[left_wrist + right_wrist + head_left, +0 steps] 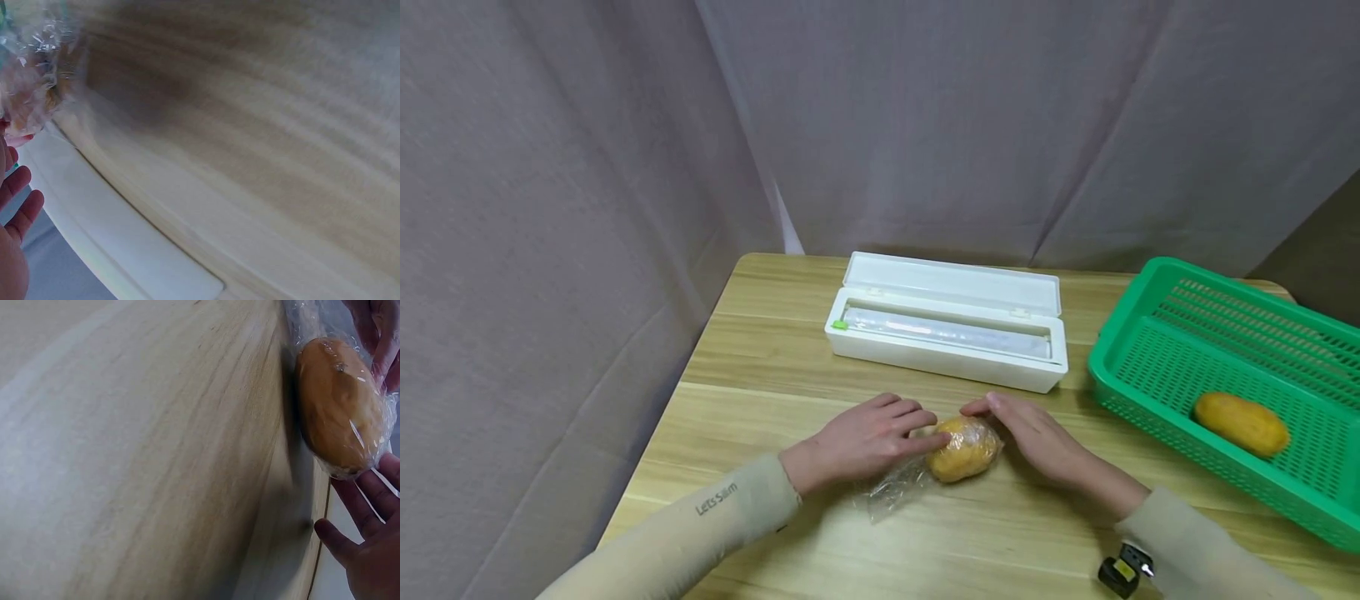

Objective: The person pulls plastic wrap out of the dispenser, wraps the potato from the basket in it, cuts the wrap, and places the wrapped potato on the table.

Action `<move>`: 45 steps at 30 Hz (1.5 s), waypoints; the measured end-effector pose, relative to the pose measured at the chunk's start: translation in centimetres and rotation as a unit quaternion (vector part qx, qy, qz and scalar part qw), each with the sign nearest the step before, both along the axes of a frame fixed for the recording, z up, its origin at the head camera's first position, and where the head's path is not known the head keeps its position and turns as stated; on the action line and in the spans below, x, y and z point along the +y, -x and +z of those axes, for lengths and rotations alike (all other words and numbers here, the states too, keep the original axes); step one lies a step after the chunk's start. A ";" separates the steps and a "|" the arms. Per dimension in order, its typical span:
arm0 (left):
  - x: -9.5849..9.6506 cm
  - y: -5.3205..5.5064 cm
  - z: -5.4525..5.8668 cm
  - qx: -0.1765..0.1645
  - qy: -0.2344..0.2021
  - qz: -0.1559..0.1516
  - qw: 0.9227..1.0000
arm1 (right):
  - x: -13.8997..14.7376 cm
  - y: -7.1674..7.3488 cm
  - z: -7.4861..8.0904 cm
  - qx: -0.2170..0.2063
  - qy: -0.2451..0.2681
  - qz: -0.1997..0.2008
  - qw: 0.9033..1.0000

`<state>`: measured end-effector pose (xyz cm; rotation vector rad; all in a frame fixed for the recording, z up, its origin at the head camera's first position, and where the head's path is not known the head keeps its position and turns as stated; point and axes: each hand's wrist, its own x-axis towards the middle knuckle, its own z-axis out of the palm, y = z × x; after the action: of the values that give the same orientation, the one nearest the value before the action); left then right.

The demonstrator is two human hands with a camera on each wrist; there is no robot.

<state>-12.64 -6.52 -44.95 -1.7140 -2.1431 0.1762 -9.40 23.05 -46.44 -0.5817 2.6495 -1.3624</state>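
An oval yellow-orange fruit, mango-like [964, 454], lies on the wooden table, wrapped in clear plastic film. In the head view a loose tail of film [895, 487] spreads to its left. My left hand [876, 437] rests against the fruit's left side, its index finger stretched over the wrapped top. On the other side my right hand [1041, 437] has its fingers extended, fingertips right at the fruit's far right edge. The right wrist view shows the wrapped fruit [340, 406] close up, with the right hand's fingertips touching the film at one end.
A white film dispenser box [943, 354] with its lid raised stands behind the hands, a roll of film [947, 329] inside and a green slider [840, 325] at its left end. To the right, a green basket [1101, 367] holds another yellow fruit [1242, 425]. Grey curtains [925, 125] hang behind the table.
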 end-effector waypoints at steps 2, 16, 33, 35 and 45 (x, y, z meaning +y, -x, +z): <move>0.1 0.0 0.2 0.001 0.003 0.000 1.000 | 0.1 0.0 -0.1 -0.001 0.006 -0.003 1.000; 1.2 -1.0 0.1 -0.060 -0.060 0.019 0.996 | 0.6 -0.8 -0.5 0.016 0.007 -0.007 1.000; 3.9 -4.0 -0.3 -0.166 -0.092 0.160 0.969 | 1.3 -0.8 -0.8 0.019 -0.004 0.020 1.000; 3.9 -4.0 -0.5 -0.163 -0.091 0.156 0.970 | 1.3 -0.9 -0.8 0.013 -0.001 0.021 1.000; 3.2 -2.4 -0.4 -0.174 -0.061 0.102 0.978 | 1.7 -2.2 -0.6 -0.023 0.035 0.014 0.999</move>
<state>-10.26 -3.32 -45.31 -1.5448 -2.5220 -0.2132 -7.16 24.75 -47.03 -0.5866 2.5574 -1.4485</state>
